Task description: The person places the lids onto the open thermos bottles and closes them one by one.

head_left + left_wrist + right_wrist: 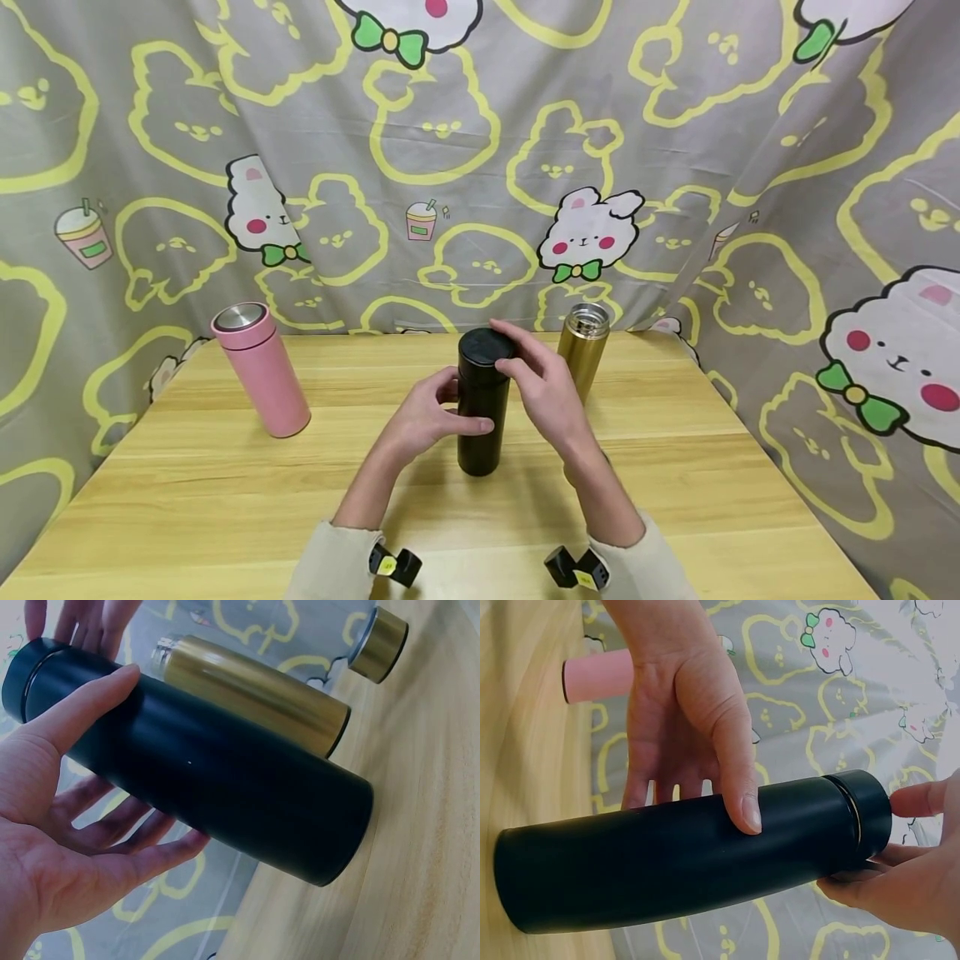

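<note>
A black thermos [480, 442] stands upright in front of me, its black lid [486, 346] in place with a thin seam below it. My left hand [427, 417] grips the body from the left, thumb across the front and fingers round the back. At the top, my right hand [547, 392] holds the lid between thumb and fingers; the right wrist view shows this right hand [919, 877] at the lid's edge. Behind it is a gold thermos [583, 350] without a lid, partly hidden by the right hand in the head view.
A pink thermos [266, 375] with a silver-topped lid stands at the left of the wooden table [187, 508]. The gold lid [379, 645] rests on the table near the gold thermos. A patterned grey curtain [465, 108] hangs behind and beside the table.
</note>
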Tool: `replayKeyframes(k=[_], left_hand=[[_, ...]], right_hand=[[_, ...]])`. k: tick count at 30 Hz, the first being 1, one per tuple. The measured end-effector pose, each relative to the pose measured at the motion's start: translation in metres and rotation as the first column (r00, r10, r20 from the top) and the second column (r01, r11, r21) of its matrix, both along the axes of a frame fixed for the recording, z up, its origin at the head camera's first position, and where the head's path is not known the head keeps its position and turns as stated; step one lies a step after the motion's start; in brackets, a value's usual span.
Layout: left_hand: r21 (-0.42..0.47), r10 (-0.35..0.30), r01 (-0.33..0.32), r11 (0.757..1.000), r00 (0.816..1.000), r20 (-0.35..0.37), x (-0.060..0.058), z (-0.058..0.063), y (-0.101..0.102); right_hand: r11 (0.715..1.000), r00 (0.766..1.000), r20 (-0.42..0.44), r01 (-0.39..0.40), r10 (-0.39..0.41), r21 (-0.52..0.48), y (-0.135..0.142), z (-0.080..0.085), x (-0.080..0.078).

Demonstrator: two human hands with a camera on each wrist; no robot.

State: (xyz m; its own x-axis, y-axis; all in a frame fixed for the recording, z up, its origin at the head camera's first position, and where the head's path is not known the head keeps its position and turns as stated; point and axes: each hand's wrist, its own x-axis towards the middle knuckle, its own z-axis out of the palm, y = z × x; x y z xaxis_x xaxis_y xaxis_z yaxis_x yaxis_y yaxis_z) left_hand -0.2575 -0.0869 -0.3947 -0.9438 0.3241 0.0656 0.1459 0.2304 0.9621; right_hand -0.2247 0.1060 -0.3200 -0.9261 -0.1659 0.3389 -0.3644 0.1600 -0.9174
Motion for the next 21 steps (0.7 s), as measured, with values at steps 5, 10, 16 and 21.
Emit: replayKeyframes(k=[5, 10, 16, 21], left_hand=[[0.001, 0.001, -0.001, 1.0, 1.0, -0.002, 0.0009, 0.0011, 0.0003], [-0.009, 0.003, -0.003, 1.0, 1.0, -0.005, 0.0016, 0.002, -0.0003], [-0.014, -0.011, 0.011, 1.0, 1.0, -0.025, 0.0026, 0.0031, -0.0007], [-0.019, -0.024, 0.023, 1.0, 0.999, -0.035, 0.0032, 0.0028, -0.0011]], right_hand=[[1.0, 1.0, -0.014, 0.017, -0.017, -0.013, 0.0006, 0.0001, 0.0024], [0.997, 0.997, -0.016, 0.076, -0.076, -0.002, 0.0003, 0.0011, 0.0047], [0.99, 0.992, -0.017, 0.126, -0.126, 0.057, 0.0014, 0.0024, 0.0061], [0.998, 1.0, -0.002, 0.023, -0.023, 0.061, 0.0029, 0.0021, 0.0053]])
